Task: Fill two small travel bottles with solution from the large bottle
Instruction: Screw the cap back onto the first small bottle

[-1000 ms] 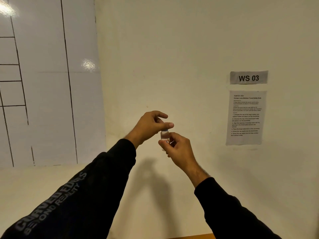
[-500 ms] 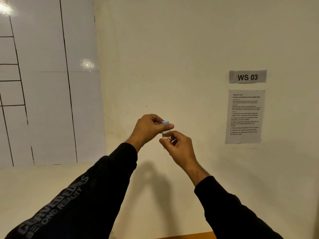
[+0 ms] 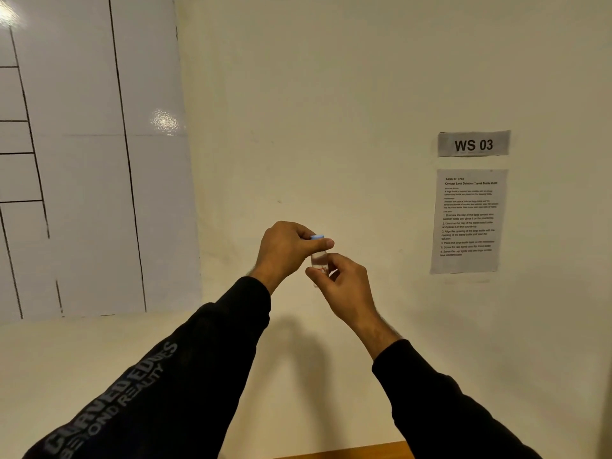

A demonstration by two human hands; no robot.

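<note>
I hold a small clear travel bottle (image 3: 318,260) upright in the air, in front of a cream wall. My right hand (image 3: 344,286) grips its lower body from the right. My left hand (image 3: 288,250) pinches its light blue cap (image 3: 317,237) between thumb and fingers on top. The bottle's lower part is hidden by my fingers. The large bottle and the second travel bottle are out of view.
A cream wall (image 3: 331,127) fills the view ahead. A "WS 03" label (image 3: 473,144) and a printed instruction sheet (image 3: 468,220) hang at the right. A glossy white panelled board (image 3: 82,160) stands at the left. A strip of wooden tabletop (image 3: 347,453) shows at the bottom edge.
My left hand's fingers have turned around the top of the bottle, and the blue cap has come into sight. Both hands stay at about the same height.
</note>
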